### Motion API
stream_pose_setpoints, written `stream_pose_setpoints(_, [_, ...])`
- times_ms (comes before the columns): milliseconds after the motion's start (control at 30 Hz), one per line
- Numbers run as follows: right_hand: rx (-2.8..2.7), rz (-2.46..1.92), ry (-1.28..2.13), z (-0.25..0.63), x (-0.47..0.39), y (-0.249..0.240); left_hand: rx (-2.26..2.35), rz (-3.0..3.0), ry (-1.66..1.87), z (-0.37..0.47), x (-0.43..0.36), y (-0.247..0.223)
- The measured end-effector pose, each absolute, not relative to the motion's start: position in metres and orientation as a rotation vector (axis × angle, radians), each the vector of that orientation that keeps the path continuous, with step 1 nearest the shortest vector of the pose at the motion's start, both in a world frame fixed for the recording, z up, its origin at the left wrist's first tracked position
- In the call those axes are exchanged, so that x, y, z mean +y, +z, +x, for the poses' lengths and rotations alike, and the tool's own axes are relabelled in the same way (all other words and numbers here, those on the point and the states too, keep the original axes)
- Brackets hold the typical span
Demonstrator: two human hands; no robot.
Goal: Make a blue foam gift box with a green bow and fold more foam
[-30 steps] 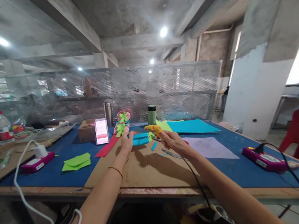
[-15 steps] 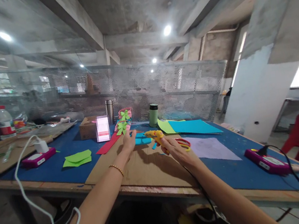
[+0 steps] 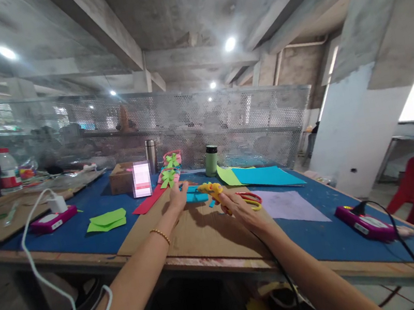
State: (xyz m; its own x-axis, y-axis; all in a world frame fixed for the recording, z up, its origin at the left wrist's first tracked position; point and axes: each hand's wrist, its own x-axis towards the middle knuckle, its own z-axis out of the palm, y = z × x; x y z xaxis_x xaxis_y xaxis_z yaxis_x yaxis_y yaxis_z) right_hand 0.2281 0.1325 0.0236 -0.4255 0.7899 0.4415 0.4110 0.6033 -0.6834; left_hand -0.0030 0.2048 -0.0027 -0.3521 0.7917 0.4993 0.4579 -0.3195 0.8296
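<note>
My right hand (image 3: 237, 205) is wrapped round a yellow glue gun (image 3: 212, 190), its nozzle pointing left over a piece of blue paper (image 3: 197, 197). My left hand (image 3: 179, 196) pinches the left end of that blue paper, above a brown cardboard sheet (image 3: 199, 232). Scissors with red and yellow handles (image 3: 252, 201) lie just beyond my right hand, partly hidden by it. A black cord (image 3: 276, 256) runs from beneath my right hand down over the table's front edge.
Green paper pieces (image 3: 106, 220), a red strip (image 3: 150, 199) and a lilac sheet (image 3: 289, 206) lie around the cardboard. Behind stand a green bottle (image 3: 212, 161), a steel flask (image 3: 151, 156) and a cardboard box (image 3: 120, 178). A purple power strip (image 3: 365, 224) sits at right.
The glue gun has shifted slightly left along the blue paper. My left hand stays at the paper's left end. The whole view has turned a little.
</note>
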Motion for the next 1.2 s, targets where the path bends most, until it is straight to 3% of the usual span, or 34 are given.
stream_pose_setpoints(1200, [-2.047,-0.949,0.647,0.2248,0.1334,0.0283,1.582,1.558,1.728,-0.004,0.203,-0.0023])
